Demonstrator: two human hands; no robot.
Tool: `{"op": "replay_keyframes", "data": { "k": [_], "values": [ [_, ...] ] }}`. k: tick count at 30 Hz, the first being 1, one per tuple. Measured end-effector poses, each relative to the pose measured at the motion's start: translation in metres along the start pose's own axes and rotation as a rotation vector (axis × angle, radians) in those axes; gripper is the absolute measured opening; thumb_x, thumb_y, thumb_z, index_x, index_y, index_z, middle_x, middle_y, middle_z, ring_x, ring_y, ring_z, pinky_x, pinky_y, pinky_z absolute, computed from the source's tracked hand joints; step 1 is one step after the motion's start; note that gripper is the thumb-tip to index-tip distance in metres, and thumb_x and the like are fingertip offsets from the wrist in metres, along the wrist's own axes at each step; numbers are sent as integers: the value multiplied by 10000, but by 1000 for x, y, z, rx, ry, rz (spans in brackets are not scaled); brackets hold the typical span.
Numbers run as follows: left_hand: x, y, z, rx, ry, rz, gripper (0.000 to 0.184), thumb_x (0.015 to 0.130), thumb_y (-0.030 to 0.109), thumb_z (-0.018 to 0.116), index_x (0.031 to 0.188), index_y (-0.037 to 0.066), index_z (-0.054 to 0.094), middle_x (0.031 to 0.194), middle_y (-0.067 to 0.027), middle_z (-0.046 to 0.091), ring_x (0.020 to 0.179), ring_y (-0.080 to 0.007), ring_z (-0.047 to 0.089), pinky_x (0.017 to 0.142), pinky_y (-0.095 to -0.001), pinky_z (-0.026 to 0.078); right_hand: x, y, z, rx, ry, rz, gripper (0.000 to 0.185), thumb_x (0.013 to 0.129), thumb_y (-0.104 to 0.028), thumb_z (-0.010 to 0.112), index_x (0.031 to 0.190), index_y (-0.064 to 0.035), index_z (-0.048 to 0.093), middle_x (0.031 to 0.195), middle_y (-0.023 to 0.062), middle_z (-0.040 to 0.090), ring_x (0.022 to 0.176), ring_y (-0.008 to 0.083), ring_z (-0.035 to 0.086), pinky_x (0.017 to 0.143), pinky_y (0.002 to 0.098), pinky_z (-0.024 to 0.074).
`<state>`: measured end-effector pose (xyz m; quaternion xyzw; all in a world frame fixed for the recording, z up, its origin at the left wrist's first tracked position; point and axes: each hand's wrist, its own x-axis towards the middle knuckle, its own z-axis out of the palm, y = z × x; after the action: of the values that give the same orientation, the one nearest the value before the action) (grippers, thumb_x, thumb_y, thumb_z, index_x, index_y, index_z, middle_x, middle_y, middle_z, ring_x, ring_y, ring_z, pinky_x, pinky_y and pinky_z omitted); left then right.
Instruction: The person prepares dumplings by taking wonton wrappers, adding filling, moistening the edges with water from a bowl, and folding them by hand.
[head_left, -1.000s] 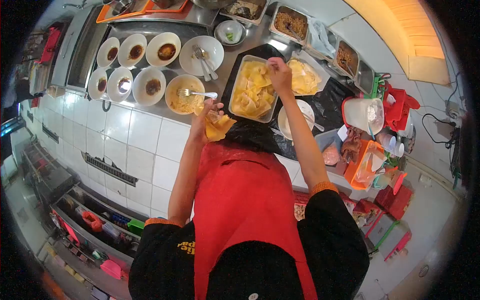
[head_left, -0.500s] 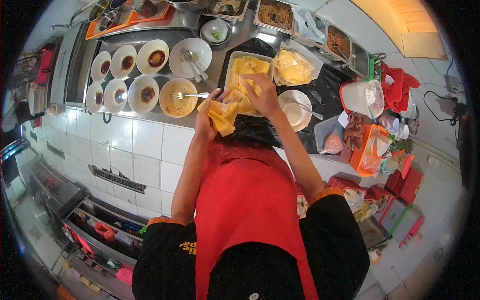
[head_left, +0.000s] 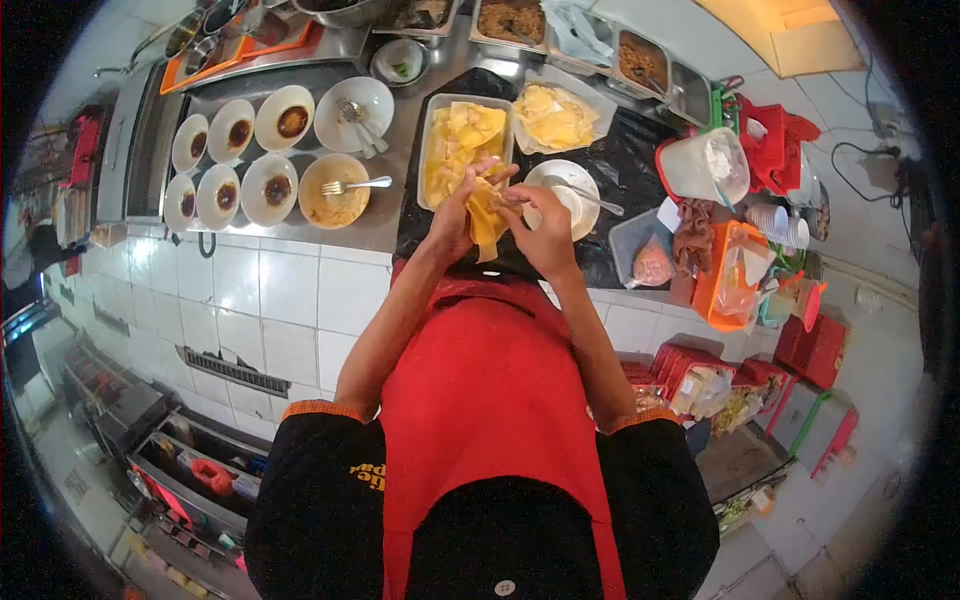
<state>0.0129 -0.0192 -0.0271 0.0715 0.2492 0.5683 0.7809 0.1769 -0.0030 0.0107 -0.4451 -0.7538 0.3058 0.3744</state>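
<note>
A thin yellow wonton wrapper (head_left: 486, 228) hangs folded from my left hand (head_left: 452, 222), which is closed around its upper part. The fingers of my right hand (head_left: 546, 228) are pinched at the wrapper's right edge; whether they hold any filling is too small to see. Just beyond the hands, a rectangular tray (head_left: 427, 150) holds more yellow wrappers (head_left: 470, 128). Close to my right fingers stands a white bowl (head_left: 590, 222) with a flat metal utensil (head_left: 590, 200) across it.
More yellow sheets (head_left: 556, 115) lie on white paper behind. To the left, several white bowls (head_left: 268, 190) hold dark sauce, beside a bowl of yellowish mixture (head_left: 335, 208) with a fork. Metal food pans (head_left: 510, 22) line the back. A white tub (head_left: 705, 165) and orange basket (head_left: 728, 275) stand right.
My right hand has left the tray and come down to the wrapper in my left hand. Both hands now meet in front of the tray. The view has shifted slightly.
</note>
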Motion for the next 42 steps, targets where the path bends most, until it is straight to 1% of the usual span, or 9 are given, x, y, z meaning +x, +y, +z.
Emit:
{"op": "replay_keyframes", "data": {
  "k": [7,13,15,17,18,22,33,39,42],
  "values": [
    [3,-22,7,-156,98,-44,613,1046,561,397,1430,83,396,1400,-178,545,1125,-309,652,964,-468,548,-6,-5,-22,-134,-17,-63,242,810,-11,749,1038,-39,671,972,136,688,879,300,675,791,379,535],
    [-12,-42,3,491,199,-51,398,950,243,706,1264,32,582,1130,-83,688,988,-182,687,810,-327,576,-14,26,-56,273,-108,331,306,828,-101,812,1102,-42,689,902,44,629,687,87,569,614,245,481],
    [-12,-43,2,451,261,-46,396,899,198,774,1213,24,608,1069,-67,704,945,-163,688,784,-309,571,-25,56,-70,134,-169,393,357,830,-181,817,1147,-63,701,1042,98,633,867,167,630,753,318,505],
    [-13,-42,-1,466,328,17,390,902,210,769,1204,26,605,1080,-68,700,939,-162,692,782,-311,574,-44,87,-71,-613,-127,136,414,836,-288,803,1187,-90,706,1249,164,563,1153,304,557,965,455,424],
    [-15,-40,2,468,329,20,390,902,210,769,1204,26,605,1080,-68,700,939,-162,692,782,-311,574,-54,97,-68,-565,-188,258,451,827,-350,785,1204,-113,711,1439,209,436,1365,405,363,1093,543,267],
    [-20,-35,6,458,265,61,413,870,191,801,1193,23,605,1079,-65,701,924,-159,698,775,-304,577,-69,99,-63,-725,-274,150,426,825,-309,793,1216,-163,709,1518,194,386,1383,404,372,1109,517,289],
    [-26,-24,21,683,246,78,412,814,176,848,1129,-5,652,1033,-72,722,884,-145,701,745,-292,573,-18,0,-61,-163,-254,-107,352,885,-322,741,1214,-201,723,1607,188,281,1449,407,280,1165,519,203],
    [-32,-13,33,801,221,122,332,827,179,838,1055,-20,700,970,-77,735,819,-139,701,699,-280,565,-18,18,-55,182,-315,41,345,918,-205,723,1249,-110,704,1452,159,538,1290,308,521,1095,418,384],
    [-30,-13,25,830,162,150,314,853,173,815,1062,-27,693,972,-78,735,829,-141,703,704,-280,569,-33,22,-53,275,-128,194,328,888,-43,740,1210,3,701,1070,113,758,982,168,678,907,303,527]
  ]
}}
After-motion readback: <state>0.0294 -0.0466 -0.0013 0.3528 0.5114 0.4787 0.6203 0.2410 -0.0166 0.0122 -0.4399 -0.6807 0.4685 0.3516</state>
